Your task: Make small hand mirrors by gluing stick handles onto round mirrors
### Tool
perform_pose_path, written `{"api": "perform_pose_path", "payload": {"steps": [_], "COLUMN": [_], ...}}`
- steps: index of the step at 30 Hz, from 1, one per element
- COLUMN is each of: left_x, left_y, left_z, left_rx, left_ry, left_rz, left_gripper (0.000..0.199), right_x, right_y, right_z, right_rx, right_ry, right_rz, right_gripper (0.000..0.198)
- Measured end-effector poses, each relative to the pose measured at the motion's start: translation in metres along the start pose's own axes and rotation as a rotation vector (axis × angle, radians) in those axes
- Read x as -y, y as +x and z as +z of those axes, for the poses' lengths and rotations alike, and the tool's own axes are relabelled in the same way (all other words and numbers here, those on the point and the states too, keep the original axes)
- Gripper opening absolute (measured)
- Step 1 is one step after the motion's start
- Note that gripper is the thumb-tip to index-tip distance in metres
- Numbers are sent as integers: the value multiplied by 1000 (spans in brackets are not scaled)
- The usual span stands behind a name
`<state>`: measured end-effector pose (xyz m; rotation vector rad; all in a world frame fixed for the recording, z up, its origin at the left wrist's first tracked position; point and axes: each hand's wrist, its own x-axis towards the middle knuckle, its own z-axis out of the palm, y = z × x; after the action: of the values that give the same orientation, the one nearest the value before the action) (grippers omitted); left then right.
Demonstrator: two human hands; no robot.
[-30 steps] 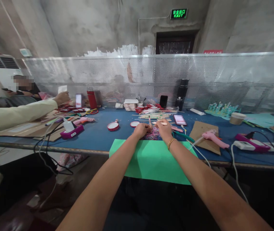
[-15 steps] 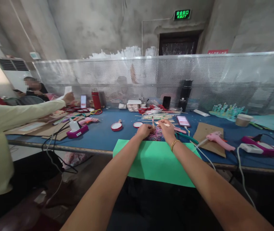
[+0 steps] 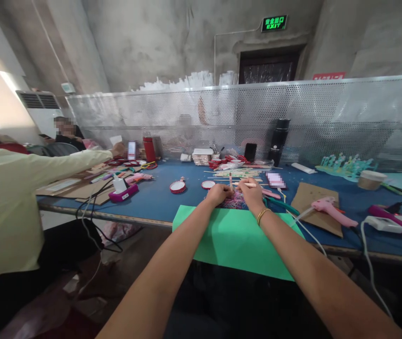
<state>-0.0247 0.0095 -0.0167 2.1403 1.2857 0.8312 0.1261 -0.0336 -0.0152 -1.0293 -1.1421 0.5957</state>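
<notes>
Tabletop (image 3: pixel 154 201): seen from the head view, blue, long, with a brownish front edge.
Left hand (image 3: pixel 221 193): fingers closed around the lower end of an upright stick (image 3: pixel 231 179), near the middle of the tabletop.
Right hand (image 3: pixel 252 190): fingers pinched on a pale pen-like stick (image 3: pixel 246 185), lying nearly level beside the upright one.
Strands (image 3: pixel 234 201): a tangle of pinks and purples below the hands.
Green sheet (image 3: pixel 236 245): under the forearms, reaching below the front edge.
Left stretch: two round red-rimmed pieces (image 3: pixel 177 187), then a purple power strip (image 3: pixel 125 193) and a red bottle (image 3: pixel 149 149).
Right stretch: a pink glue gun (image 3: pixel 333 210) on cardboard (image 3: pixel 315 195), a paper cup (image 3: pixel 372 180); a black flask (image 3: pixel 279 142) farther back.
Perforated panel (image 3: pixel 257 103): metal, standing along the back.
Wall (image 3: pixel 151 42): bare grey, patchy, with a lit green exit sign (image 3: pixel 274 23) above a dark doorway (image 3: pixel 269 68).
Co-worker: a pale yellow sleeve (image 3: pixel 62 160) stretched across the far left.
</notes>
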Motion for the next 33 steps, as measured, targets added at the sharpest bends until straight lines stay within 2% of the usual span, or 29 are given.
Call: {"api": "perform_pose_path", "payload": {"steps": [8, 20, 33], "left_x": [-1, 0, -2], "left_y": [-1, 0, -1], "left_z": [0, 0, -1], "left_rx": [-15, -15, -11], "left_ry": [-1, 12, 19], "left_rz": [-1, 35, 34], "left_gripper": [30, 44, 48], "right_x": [13, 19, 19], "right_y": [-6, -7, -8], "right_z": [-3, -2, -2], "right_rx": [1, -17, -1], "right_ry": [-71, 31, 50], "right_rz": [-43, -8, -9], "right_gripper": [15, 14, 15]}}
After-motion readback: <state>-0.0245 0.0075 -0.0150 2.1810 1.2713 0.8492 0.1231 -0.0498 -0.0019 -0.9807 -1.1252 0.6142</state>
